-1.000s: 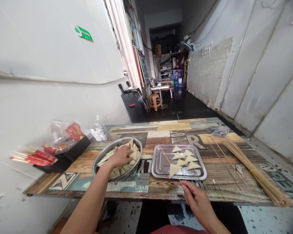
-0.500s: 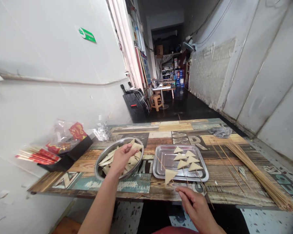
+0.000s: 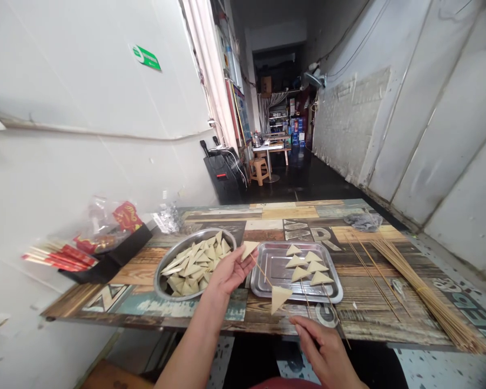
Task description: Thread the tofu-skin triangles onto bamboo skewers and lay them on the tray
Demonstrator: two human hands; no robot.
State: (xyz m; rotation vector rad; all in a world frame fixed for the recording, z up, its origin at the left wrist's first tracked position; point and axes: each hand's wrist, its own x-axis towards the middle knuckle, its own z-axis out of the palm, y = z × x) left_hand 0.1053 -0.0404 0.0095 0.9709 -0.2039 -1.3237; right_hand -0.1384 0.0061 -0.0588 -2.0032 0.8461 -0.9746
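My left hand [image 3: 230,270] pinches one pale tofu triangle [image 3: 249,249] between the round metal bowl [image 3: 177,292] of triangles and the steel tray [image 3: 267,270]. My right hand [image 3: 324,348], at the table's near edge, grips a bamboo skewer [image 3: 264,272] that slants up to the left and carries one triangle [image 3: 279,296] on its shaft. The skewer's tip lies close to the triangle in my left hand. Several skewered triangles [image 3: 305,265] lie in the tray.
A long bundle of bamboo skewers [image 3: 423,286] lies on the right of the patterned wooden table [image 3: 368,281], with loose ones beside it. A black tray with red packets [image 3: 101,248] sits at the left by the wall. A grey cloth [image 3: 364,220] is at the back right.
My left hand lifted a triangle out of the bowl and carried it right, toward the skewer tip. My right hand drew the skewer with its triangle back toward me.
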